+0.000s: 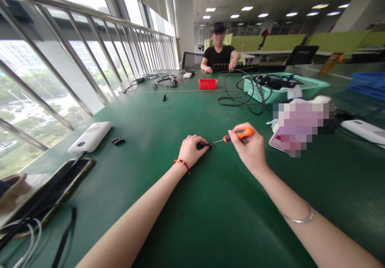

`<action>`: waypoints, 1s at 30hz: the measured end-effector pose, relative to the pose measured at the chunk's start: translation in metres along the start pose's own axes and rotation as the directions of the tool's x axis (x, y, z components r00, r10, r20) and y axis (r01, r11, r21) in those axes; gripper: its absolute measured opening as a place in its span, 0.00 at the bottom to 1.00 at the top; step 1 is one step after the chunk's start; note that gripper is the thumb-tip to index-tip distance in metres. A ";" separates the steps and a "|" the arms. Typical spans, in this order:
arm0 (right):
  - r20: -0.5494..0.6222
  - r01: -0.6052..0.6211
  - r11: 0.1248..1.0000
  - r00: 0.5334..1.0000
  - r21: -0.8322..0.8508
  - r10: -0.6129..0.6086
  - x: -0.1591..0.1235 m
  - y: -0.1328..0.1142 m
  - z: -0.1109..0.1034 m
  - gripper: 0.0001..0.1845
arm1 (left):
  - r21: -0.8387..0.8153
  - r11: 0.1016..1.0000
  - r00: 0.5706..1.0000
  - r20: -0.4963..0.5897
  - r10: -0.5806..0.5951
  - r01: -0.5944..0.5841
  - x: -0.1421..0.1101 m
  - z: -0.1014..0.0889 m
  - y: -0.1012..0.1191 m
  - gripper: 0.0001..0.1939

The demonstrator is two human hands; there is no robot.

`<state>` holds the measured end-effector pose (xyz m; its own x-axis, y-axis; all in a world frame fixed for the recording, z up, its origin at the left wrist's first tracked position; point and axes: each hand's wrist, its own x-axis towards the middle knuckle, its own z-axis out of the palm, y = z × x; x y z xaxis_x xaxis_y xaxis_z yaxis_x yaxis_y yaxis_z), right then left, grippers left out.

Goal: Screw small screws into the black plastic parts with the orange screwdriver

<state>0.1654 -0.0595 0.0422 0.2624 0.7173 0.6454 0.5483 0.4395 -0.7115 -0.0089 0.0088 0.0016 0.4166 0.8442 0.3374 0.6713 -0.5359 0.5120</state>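
My left hand [192, 151] is closed on a small black part [207, 145], holding it low over the green table [168, 220]. In my right hand [251, 150] is a screwdriver [240, 134] with an orange and black handle, gripped between thumb and fingers. Its thin metal shaft points left, and the tip meets or almost meets the black part; I cannot tell whether they touch. Another small black part [118, 141] lies on the table to the left of my left hand.
At left are a white power bank [90, 136], a phone [51, 192] and cables. Farther off stand a red tray [207, 84] and a green basket [282, 95] of cables. A pixelated item [300, 127] lies at right. A person [219, 55] sits opposite.
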 end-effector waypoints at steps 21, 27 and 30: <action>0.000 -0.031 0.998 1.000 0.063 0.031 -0.001 0.006 0.001 0.12 | 0.014 1.000 1.000 0.003 -0.007 0.007 0.000 0.001 0.001 0.05; 0.016 -0.051 0.995 0.999 0.087 0.050 -0.001 0.008 0.002 0.12 | 0.004 1.000 1.000 0.002 -0.006 0.006 -0.001 0.001 0.001 0.05; 0.031 -0.040 0.997 0.999 0.072 0.038 -0.002 0.007 0.002 0.12 | 0.001 1.000 1.000 0.001 -0.006 0.006 0.000 0.000 0.001 0.04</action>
<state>0.1666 -0.0567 0.0355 0.2584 0.7496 0.6093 0.4789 0.4484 -0.7547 -0.0079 0.0076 0.0019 0.4132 0.8471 0.3341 0.6745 -0.5312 0.5127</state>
